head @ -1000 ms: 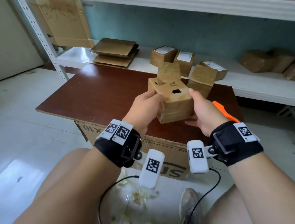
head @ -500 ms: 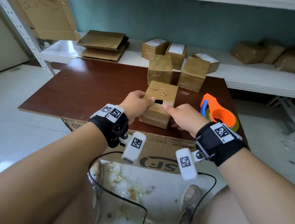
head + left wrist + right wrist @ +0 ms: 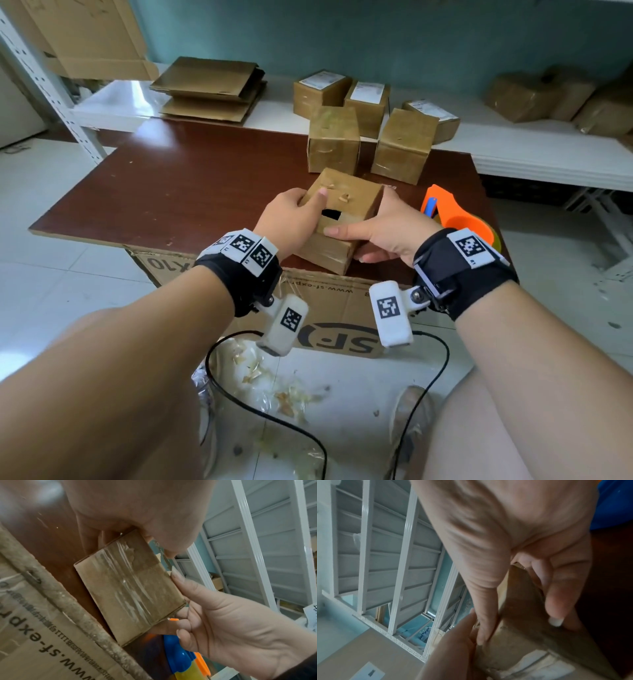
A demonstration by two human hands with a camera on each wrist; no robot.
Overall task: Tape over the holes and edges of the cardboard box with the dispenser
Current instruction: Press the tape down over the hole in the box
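A small cardboard box (image 3: pixel 356 198) with a dark rectangular hole (image 3: pixel 330 214) in its top sits tilted near the front edge of the brown table (image 3: pixel 178 192). My left hand (image 3: pixel 301 205) grips its left side, thumb on top beside the hole. My right hand (image 3: pixel 373 222) grips the right side, thumb along the top's near edge. In the left wrist view the box's near face (image 3: pixel 130 595) shows wrinkled clear tape. The orange tape dispenser (image 3: pixel 455 216) lies on the table just right of my right hand, untouched. In the right wrist view, fingers (image 3: pixel 554 601) wrap the box (image 3: pixel 522 642).
Two taped boxes (image 3: pixel 334 140) (image 3: pixel 404 147) stand behind on the table. Labelled boxes (image 3: pixel 322 89) and flat cardboard (image 3: pixel 209 89) lie on the white shelf. A large carton (image 3: pixel 329 308) props up the table; cables and scraps (image 3: pixel 274 394) litter the floor.
The box came down from in front of me to the table's near edge, both hands still holding it. My left thumb moved onto the top beside the hole.
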